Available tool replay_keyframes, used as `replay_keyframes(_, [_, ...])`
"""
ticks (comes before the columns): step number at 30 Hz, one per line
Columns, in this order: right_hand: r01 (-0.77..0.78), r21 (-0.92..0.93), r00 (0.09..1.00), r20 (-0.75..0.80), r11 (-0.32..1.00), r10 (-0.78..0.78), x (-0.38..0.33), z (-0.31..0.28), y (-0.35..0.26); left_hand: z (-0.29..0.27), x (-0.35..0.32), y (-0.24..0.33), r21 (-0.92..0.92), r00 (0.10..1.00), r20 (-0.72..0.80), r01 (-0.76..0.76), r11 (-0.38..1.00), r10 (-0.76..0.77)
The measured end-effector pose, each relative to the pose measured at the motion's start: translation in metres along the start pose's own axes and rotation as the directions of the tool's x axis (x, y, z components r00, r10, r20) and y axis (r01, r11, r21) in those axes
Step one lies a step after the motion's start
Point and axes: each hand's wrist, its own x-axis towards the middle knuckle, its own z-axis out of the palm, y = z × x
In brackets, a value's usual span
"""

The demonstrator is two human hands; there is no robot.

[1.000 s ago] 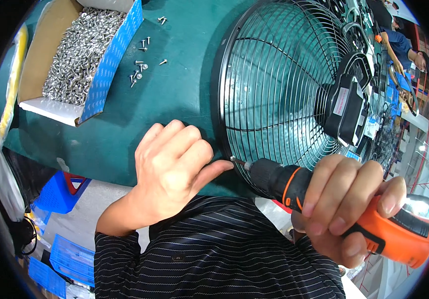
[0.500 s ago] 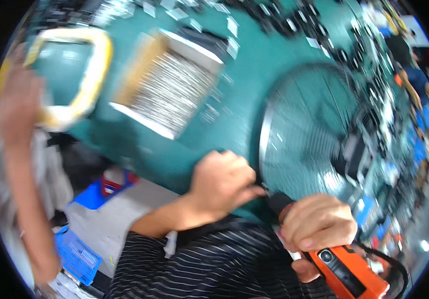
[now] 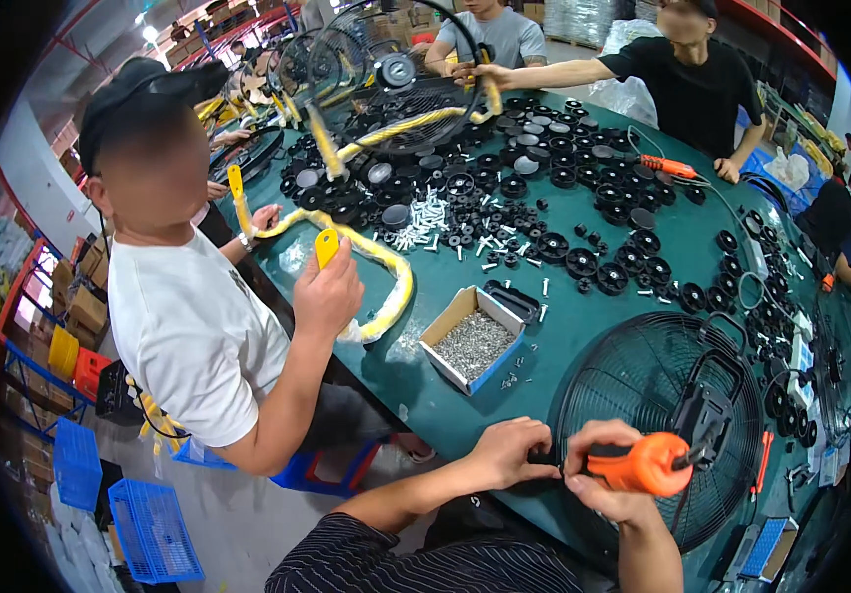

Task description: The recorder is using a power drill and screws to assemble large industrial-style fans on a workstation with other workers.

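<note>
In my right hand (image 3: 615, 472), the fingers wrap round an orange electric screwdriver (image 3: 657, 465). Its front end points toward my left hand (image 3: 514, 453) and is mostly hidden by my fingers. My left hand is closed in a pinch at the near-left rim of a round black wire fan guard (image 3: 593, 395); whatever it pinches is too small to make out. The guard lies flat on the green table (image 3: 415, 395), with a black bracket (image 3: 707, 420) across it. Left of the guard stands an open cardboard box of small metal screws (image 3: 473, 346), with a few loose screws beside it.
On my left a person in a white shirt (image 3: 188, 326) holds a yellow-wrapped bent tube (image 3: 396, 287). Black round knobs (image 3: 613, 277) and bolts (image 3: 425, 222) cover the far table. Another orange screwdriver (image 3: 667, 166) lies there. Blue baskets (image 3: 154, 529) stand on the floor.
My view has tilted up, showing more of the table and co-workers, and is sharper. The screwdriver stays in my right hand, its orange body now seen more end-on. The yellow-wrapped tube's position has shifted in view.
</note>
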Motion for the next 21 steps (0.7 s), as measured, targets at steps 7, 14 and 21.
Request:
replay_keyframes(7, [0.341, -0.062, 0.930, -0.126, 0.938, -0.346, -0.038, -0.012, -0.051, -0.011, 0.013, 0.012, 0.057, 0.977, 0.161, 0.131, 0.990, -0.139])
replay_keyframes(14, [0.333, -0.032, 0.794, -0.530, 0.942, -0.299, -0.177, -0.049, -0.096, -0.041, 0.054, 0.014, 0.106, 0.949, 0.232, 0.192, 0.976, -0.212])
replay_keyframes(21, [-0.043, 0.405, 0.404, -0.829, 0.913, 0.387, -0.297, -0.038, -0.094, 0.006, 0.141, -0.002, -0.257, 0.998, 0.004, 0.064, 0.964, -0.066])
